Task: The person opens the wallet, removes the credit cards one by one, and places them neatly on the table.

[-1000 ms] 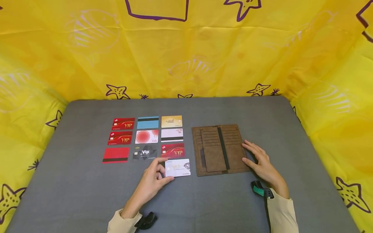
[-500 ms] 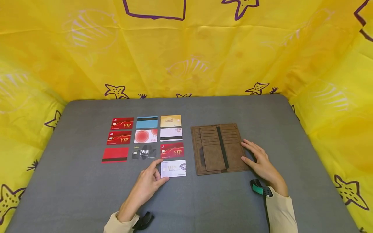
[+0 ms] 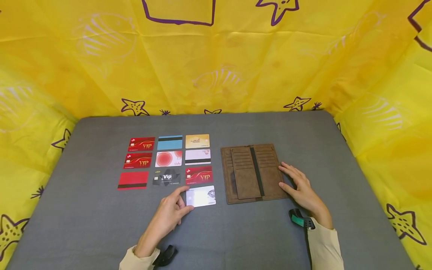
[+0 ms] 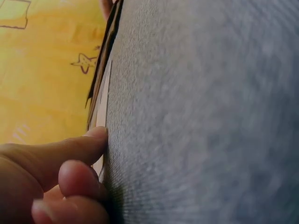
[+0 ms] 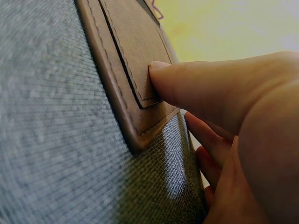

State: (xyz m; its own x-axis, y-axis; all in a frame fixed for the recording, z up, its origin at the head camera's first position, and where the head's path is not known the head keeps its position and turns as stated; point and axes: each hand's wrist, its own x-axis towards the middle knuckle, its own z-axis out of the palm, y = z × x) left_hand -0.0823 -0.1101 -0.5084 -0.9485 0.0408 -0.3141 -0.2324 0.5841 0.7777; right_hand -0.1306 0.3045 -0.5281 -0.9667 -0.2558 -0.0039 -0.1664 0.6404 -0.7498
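A white VIP card (image 3: 201, 196) lies on the table just below a red VIP card (image 3: 199, 175). My left hand (image 3: 170, 210) holds its left end, index finger at the upper corner and thumb at the lower one. In the left wrist view the card (image 4: 103, 112) appears edge-on, flat against the cloth beside the thumb. To the right, a brown wallet (image 3: 248, 183) lies spread out, its card slots and a dark centre strip showing. On its right edge rests my right hand (image 3: 303, 191), fingers relaxed; the right wrist view puts the thumb (image 5: 187, 81) on the leather.
Left of the wallet, several cards lie face-up or stripe-up in rows, among them a blue card (image 3: 170, 142), a gold card (image 3: 197, 141) and a black Vip card (image 3: 167, 177). Yellow patterned cloth (image 3: 216, 56) hangs behind and beside the grey table (image 3: 219, 240).
My left hand has shifted the white VIP card slightly left, so it sits more squarely below the red VIP card. The right hand has stayed on the wallet's edge.
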